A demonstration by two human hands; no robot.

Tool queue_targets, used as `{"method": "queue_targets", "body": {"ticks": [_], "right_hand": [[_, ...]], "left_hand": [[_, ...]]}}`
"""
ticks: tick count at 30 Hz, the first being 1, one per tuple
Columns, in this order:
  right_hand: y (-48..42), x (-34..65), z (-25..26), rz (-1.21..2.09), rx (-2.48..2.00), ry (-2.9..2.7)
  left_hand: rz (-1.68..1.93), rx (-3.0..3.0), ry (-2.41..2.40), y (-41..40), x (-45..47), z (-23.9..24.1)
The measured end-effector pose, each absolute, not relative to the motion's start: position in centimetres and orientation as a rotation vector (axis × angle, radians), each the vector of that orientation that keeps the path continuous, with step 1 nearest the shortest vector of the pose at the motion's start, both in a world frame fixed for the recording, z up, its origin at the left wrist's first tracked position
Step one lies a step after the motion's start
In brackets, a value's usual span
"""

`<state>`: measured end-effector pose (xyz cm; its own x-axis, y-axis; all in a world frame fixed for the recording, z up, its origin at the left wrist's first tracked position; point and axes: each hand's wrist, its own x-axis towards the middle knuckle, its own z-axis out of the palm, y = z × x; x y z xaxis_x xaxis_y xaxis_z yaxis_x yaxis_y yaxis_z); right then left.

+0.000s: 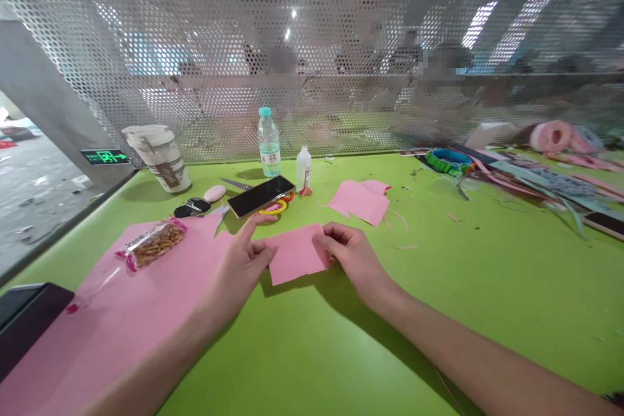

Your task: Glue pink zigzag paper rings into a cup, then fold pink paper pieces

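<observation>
The surface (487, 286) is green. My left fingers (263, 260) and right fingers (327, 244) pinch opposite ends of the pink paper piece (297, 259), on my side of the phone (262, 196). Caution: unequal pull could crease or tear it.

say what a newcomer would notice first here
Likely the small pink paper that the left hand and right hand hold at its ends, mid-picture, over the green table. Next comes the large pink sheet at left, a clear snack packet lying on it. Farther back, a teal-capped bottle stands before the perforated screen.
</observation>
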<state>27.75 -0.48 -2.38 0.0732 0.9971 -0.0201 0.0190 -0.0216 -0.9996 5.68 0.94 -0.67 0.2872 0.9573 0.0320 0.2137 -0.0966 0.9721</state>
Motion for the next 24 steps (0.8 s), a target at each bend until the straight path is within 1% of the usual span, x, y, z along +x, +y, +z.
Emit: {"method": "queue_targets", "body": {"ticks": [8,19,21,24], "right_hand": [[-0.5,27.8,-2.1,1.162,-1.258,-1.156],[-0.8,27.9,-1.7,1.019,-1.266,-1.171],[-1.0,27.9,-1.5,1.038,-1.27,-1.22],[-1.4,27.5,-1.0,1.152,-1.247,-1.407]], "left_hand": [[0.99,1.495,1.12,1.1,5.5,-0.9],[0.866,1.32,0.993,0.2,5.5,0.0],[0.822,1.305,0.917,0.1,5.4,0.0],[0.75,1.359,0.892,-0.2,5.4,0.1]]}}
